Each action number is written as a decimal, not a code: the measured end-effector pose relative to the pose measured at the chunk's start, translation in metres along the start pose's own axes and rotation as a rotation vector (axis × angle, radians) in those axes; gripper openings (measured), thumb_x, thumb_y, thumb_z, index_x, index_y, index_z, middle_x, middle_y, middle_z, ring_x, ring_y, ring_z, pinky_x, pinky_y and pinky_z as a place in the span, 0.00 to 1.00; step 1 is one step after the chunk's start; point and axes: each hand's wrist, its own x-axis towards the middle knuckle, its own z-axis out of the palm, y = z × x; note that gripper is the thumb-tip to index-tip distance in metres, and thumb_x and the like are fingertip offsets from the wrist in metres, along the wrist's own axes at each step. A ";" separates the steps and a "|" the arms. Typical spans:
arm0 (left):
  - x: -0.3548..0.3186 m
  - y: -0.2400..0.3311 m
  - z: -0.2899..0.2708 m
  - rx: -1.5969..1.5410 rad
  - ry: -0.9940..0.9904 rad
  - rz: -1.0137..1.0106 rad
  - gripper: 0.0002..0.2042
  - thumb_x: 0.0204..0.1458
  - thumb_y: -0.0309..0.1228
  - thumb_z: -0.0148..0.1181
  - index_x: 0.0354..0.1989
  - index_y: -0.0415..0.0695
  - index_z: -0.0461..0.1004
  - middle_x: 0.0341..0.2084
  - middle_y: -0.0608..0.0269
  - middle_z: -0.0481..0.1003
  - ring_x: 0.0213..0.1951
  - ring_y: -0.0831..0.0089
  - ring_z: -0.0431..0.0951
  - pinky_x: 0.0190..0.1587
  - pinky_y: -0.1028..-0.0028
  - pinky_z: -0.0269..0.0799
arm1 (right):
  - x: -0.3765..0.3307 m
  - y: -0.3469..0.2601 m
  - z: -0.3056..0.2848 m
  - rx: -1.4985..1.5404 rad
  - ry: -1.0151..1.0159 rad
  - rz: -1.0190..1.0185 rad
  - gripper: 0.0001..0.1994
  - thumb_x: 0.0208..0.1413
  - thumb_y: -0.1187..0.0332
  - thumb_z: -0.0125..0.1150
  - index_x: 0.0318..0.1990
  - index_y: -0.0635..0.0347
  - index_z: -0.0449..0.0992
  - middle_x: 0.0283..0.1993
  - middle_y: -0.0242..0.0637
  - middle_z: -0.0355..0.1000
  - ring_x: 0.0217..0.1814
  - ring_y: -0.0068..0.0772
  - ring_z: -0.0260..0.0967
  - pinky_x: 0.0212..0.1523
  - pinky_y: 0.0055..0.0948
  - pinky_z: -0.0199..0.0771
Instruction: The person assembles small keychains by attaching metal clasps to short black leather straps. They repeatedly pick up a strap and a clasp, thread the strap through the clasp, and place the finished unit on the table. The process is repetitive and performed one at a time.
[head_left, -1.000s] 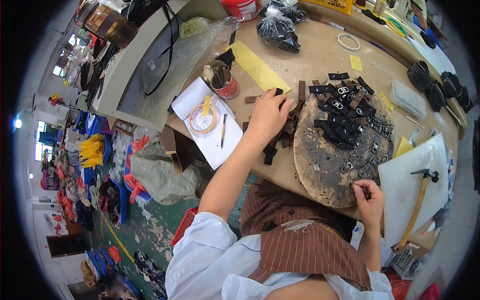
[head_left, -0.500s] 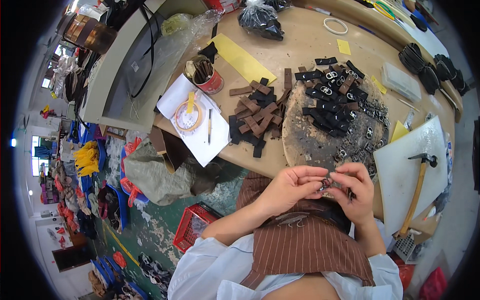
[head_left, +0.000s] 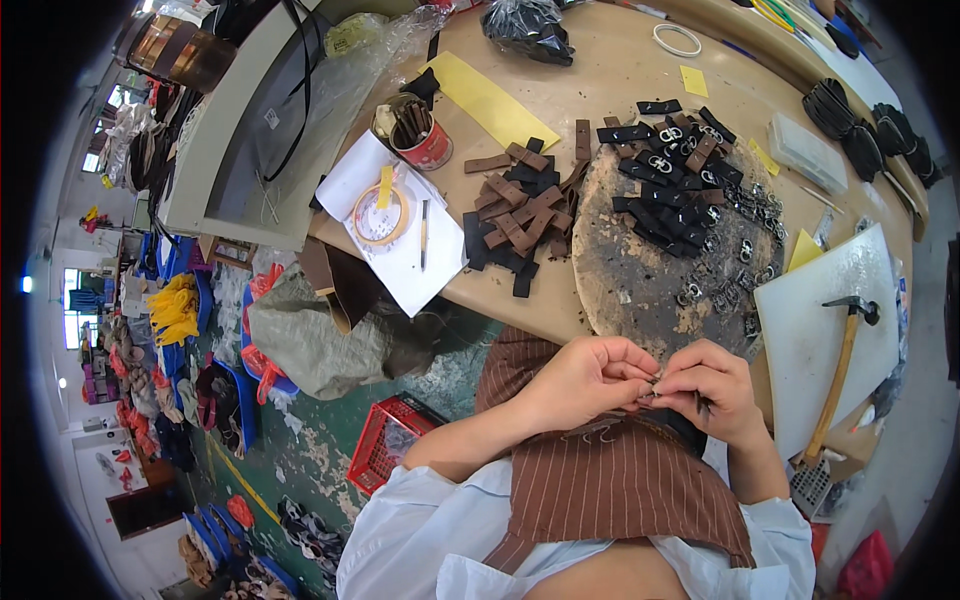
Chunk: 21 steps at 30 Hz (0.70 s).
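My left hand (head_left: pixel 598 382) and my right hand (head_left: pixel 717 390) meet fingertip to fingertip in front of my striped brown apron (head_left: pixel 620 490). Both pinch a small metal fitting (head_left: pixel 653 387), mostly covered by the fingers, so its exact shape cannot be made out. Something dark, partly hidden, shows below the right hand's fingers. Just beyond lies a round, worn board (head_left: pixel 640 290) bearing loose metal buckles (head_left: pixel 728 295) and a heap of black leather tabs (head_left: pixel 665 215), some fitted with silver buckles. Brown leather tabs (head_left: pixel 525 225) are piled with black ones to its left.
A hammer (head_left: pixel 838 385) rests on a white slab (head_left: pixel 790 330) at the right. Paper (head_left: pixel 410 290) with a tape roll (head_left: pixel 400 222) and pen (head_left: pixel 424 235) lies left, near a red can (head_left: pixel 428 150). A red crate (head_left: pixel 375 445) stands on the floor.
My fingers have closed in around the metal fitting, which now shows less. The right hand is a little further right and lower. The view has shifted slightly.
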 end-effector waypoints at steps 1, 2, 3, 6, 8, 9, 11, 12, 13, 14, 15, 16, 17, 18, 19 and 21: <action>0.001 0.000 0.000 0.009 0.014 0.009 0.11 0.51 0.21 0.53 0.43 0.35 0.68 0.34 0.61 0.75 0.35 0.79 0.75 0.37 0.81 0.73 | -0.002 0.000 0.002 -0.045 0.018 -0.010 0.07 0.41 0.74 0.67 0.28 0.60 0.74 0.29 0.33 0.70 0.28 0.28 0.70 0.25 0.23 0.69; 0.002 0.000 0.000 0.018 0.028 0.018 0.11 0.51 0.21 0.53 0.44 0.35 0.67 0.34 0.61 0.75 0.35 0.80 0.75 0.36 0.82 0.73 | -0.002 0.001 0.003 -0.085 0.047 -0.022 0.07 0.42 0.74 0.66 0.28 0.60 0.74 0.30 0.33 0.69 0.28 0.28 0.69 0.25 0.23 0.69; 0.003 0.000 0.000 0.004 0.050 0.055 0.12 0.51 0.21 0.53 0.44 0.35 0.66 0.35 0.60 0.75 0.36 0.79 0.75 0.38 0.81 0.73 | 0.000 0.002 0.006 -0.126 0.077 -0.034 0.06 0.43 0.74 0.66 0.28 0.60 0.73 0.30 0.33 0.69 0.28 0.29 0.69 0.25 0.23 0.69; 0.008 -0.002 0.004 -0.155 0.082 0.188 0.12 0.52 0.19 0.51 0.46 0.37 0.64 0.37 0.58 0.74 0.38 0.77 0.75 0.43 0.78 0.73 | -0.005 0.004 0.021 -0.171 0.308 0.039 0.06 0.45 0.75 0.64 0.29 0.60 0.71 0.30 0.35 0.67 0.28 0.29 0.66 0.26 0.23 0.68; 0.015 -0.011 0.013 -0.356 0.122 0.234 0.11 0.53 0.19 0.51 0.45 0.38 0.65 0.39 0.58 0.73 0.38 0.76 0.75 0.43 0.78 0.73 | -0.012 0.011 0.034 -0.145 0.470 0.106 0.08 0.45 0.75 0.64 0.31 0.58 0.70 0.33 0.37 0.63 0.28 0.29 0.63 0.28 0.23 0.67; 0.019 -0.016 0.017 -0.458 0.143 0.255 0.11 0.53 0.19 0.50 0.45 0.38 0.65 0.39 0.58 0.72 0.38 0.76 0.75 0.43 0.77 0.73 | -0.012 0.011 0.039 -0.185 0.498 0.080 0.08 0.45 0.75 0.64 0.30 0.58 0.70 0.33 0.37 0.63 0.28 0.29 0.62 0.28 0.23 0.66; 0.021 -0.021 0.016 -0.536 0.099 0.224 0.13 0.53 0.20 0.51 0.47 0.39 0.65 0.40 0.59 0.71 0.39 0.76 0.74 0.43 0.78 0.73 | -0.009 0.008 0.047 -0.256 0.548 0.029 0.08 0.44 0.75 0.64 0.30 0.58 0.70 0.34 0.37 0.63 0.27 0.28 0.62 0.28 0.22 0.66; 0.021 -0.021 0.014 -0.531 0.090 0.203 0.14 0.53 0.20 0.51 0.48 0.39 0.65 0.40 0.60 0.71 0.39 0.76 0.74 0.42 0.78 0.73 | -0.009 0.010 0.047 -0.213 0.520 0.034 0.09 0.42 0.74 0.66 0.31 0.58 0.71 0.35 0.36 0.63 0.27 0.26 0.60 0.29 0.20 0.65; 0.020 -0.019 0.011 -0.529 0.086 0.186 0.14 0.53 0.20 0.51 0.49 0.40 0.65 0.39 0.61 0.71 0.39 0.77 0.74 0.42 0.78 0.73 | -0.009 0.010 0.044 -0.071 0.488 0.115 0.10 0.42 0.75 0.66 0.33 0.58 0.71 0.35 0.36 0.63 0.27 0.25 0.60 0.30 0.20 0.65; 0.019 -0.012 0.013 -0.294 0.178 0.220 0.21 0.52 0.19 0.52 0.55 0.41 0.62 0.36 0.63 0.71 0.38 0.78 0.73 0.39 0.80 0.73 | -0.010 0.008 0.037 0.071 0.454 0.195 0.12 0.41 0.75 0.66 0.35 0.58 0.72 0.35 0.36 0.63 0.27 0.24 0.60 0.30 0.20 0.65; 0.018 -0.007 0.009 -0.208 0.135 0.232 0.23 0.51 0.18 0.53 0.57 0.42 0.60 0.36 0.63 0.71 0.37 0.79 0.73 0.38 0.80 0.72 | -0.009 0.005 0.029 0.214 0.418 0.274 0.13 0.41 0.75 0.67 0.37 0.58 0.73 0.35 0.36 0.63 0.27 0.24 0.60 0.31 0.20 0.65; 0.014 -0.001 0.003 -0.124 0.094 0.244 0.25 0.51 0.18 0.53 0.59 0.42 0.58 0.36 0.63 0.71 0.37 0.80 0.73 0.37 0.81 0.72 | -0.004 -0.003 0.014 0.310 0.330 0.409 0.16 0.41 0.76 0.66 0.41 0.59 0.74 0.35 0.35 0.65 0.29 0.23 0.63 0.33 0.21 0.65; 0.012 0.004 0.000 -0.040 0.050 0.255 0.28 0.50 0.18 0.54 0.61 0.42 0.55 0.36 0.63 0.71 0.37 0.80 0.73 0.36 0.81 0.71 | 0.001 -0.003 0.003 0.294 0.209 0.385 0.16 0.41 0.76 0.65 0.41 0.59 0.75 0.34 0.35 0.66 0.30 0.24 0.64 0.33 0.21 0.65; 0.011 0.009 -0.002 -0.030 0.042 0.231 0.34 0.49 0.17 0.55 0.64 0.43 0.48 0.34 0.63 0.72 0.36 0.80 0.73 0.34 0.82 0.70 | 0.007 -0.001 -0.006 0.278 0.088 0.360 0.15 0.42 0.76 0.65 0.41 0.59 0.75 0.34 0.34 0.67 0.31 0.25 0.65 0.34 0.22 0.65; 0.010 0.013 -0.003 -0.021 0.034 0.201 0.35 0.48 0.17 0.55 0.64 0.43 0.46 0.33 0.63 0.72 0.35 0.80 0.73 0.34 0.82 0.70 | 0.012 0.000 -0.012 0.260 -0.030 0.329 0.15 0.42 0.76 0.64 0.41 0.59 0.76 0.33 0.34 0.68 0.31 0.26 0.66 0.34 0.22 0.65; 0.008 0.017 -0.004 -0.004 0.017 0.142 0.36 0.48 0.17 0.56 0.65 0.43 0.44 0.30 0.64 0.73 0.33 0.80 0.74 0.35 0.82 0.70 | 0.016 0.001 -0.014 0.296 -0.063 0.322 0.12 0.42 0.75 0.65 0.37 0.60 0.77 0.31 0.33 0.69 0.33 0.27 0.67 0.34 0.23 0.65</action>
